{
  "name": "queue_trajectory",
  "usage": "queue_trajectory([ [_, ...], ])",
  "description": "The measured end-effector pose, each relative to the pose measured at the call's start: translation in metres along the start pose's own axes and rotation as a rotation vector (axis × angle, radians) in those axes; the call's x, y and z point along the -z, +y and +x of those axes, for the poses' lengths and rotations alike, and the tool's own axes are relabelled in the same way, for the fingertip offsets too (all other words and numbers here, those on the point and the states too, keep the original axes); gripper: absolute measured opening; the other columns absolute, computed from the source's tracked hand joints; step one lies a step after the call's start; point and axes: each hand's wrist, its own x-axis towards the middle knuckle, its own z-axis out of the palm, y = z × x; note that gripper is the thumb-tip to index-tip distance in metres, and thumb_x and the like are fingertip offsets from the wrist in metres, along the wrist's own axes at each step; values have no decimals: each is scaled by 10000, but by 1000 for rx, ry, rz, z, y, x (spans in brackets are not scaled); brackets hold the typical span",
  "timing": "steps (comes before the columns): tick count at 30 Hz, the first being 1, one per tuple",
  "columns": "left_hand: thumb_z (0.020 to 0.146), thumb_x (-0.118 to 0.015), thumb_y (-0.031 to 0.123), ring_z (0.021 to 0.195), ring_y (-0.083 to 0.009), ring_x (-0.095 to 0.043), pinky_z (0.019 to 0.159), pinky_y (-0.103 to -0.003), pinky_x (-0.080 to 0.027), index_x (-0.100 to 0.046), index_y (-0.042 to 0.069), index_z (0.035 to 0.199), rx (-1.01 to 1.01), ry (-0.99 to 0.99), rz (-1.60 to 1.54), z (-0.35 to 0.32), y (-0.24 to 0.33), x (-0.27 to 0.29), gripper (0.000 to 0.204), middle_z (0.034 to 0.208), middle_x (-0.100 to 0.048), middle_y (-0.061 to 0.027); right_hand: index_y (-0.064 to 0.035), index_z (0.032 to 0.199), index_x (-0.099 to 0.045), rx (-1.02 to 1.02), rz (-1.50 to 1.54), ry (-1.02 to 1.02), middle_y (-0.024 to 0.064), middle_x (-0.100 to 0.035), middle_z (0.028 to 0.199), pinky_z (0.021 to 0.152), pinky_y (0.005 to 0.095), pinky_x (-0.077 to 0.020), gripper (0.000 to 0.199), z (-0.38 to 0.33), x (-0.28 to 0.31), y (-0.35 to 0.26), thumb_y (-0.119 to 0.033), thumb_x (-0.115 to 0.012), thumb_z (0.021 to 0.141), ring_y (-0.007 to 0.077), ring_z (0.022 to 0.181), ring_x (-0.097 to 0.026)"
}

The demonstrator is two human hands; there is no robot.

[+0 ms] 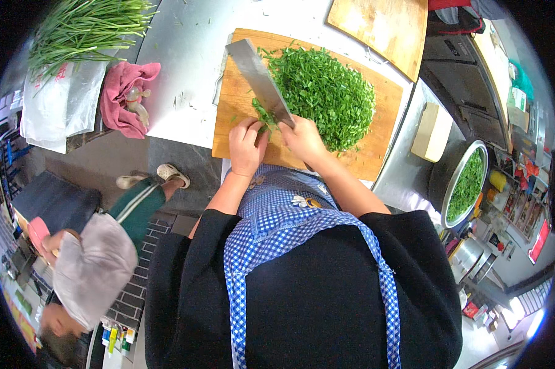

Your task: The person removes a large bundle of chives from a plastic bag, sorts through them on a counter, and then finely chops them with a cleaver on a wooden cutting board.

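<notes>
My right hand is closed round the handle of a cleaver, whose broad blade slants up and left over the wooden cutting board. Beside the blade's lower part, my left hand pinches a small bunch of green chives, its fingers curled at the board's near edge. To the right of the cleaver lies a large heap of chopped chives, spread over much of the board. The handle is mostly hidden inside my right hand.
Uncut chives lie at the far left above a white plastic bag, next to a pink cloth. Another wooden board is at the far right. A metal bowl of chopped greens stands right. Another person is at left.
</notes>
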Motion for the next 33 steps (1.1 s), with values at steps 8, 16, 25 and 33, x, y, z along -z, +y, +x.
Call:
queue_trajectory([
  [8,752,-674,84,885,-271,-590,768,-400,-438,-637,83,907,-75,-159,-16,24,20,-26,159,953,-619,-69,-9,767,-561,-141,204,201,30,-548,563,410,288,-377,239,-48,42,10,-175,-549,939,101,426,-476],
  [16,783,-696,130,874,-322,-583,770,-419,-443,-639,51,901,244,-49,32,1,-13,12,153,903,-635,-103,12,800,-577,-126,80,137,52,-573,574,470,310,-412,220,-63,29,25,-166,-548,927,133,482,-531],
  [25,777,-740,234,1130,-354,-481,959,-455,-354,-559,17,1189,324,-95,126,-23,-10,24,500,1198,-542,-163,62,784,-651,-89,-335,-153,307,-614,731,704,528,-496,363,-64,4,35,-272,-556,890,470,746,-626],
  [33,752,-737,152,995,-348,-535,867,-439,-399,-585,38,1098,276,57,109,-32,0,11,395,1086,-586,-142,55,770,-657,-103,-500,-211,306,-631,774,721,539,-501,309,-61,0,26,-202,-522,876,467,754,-630],
])
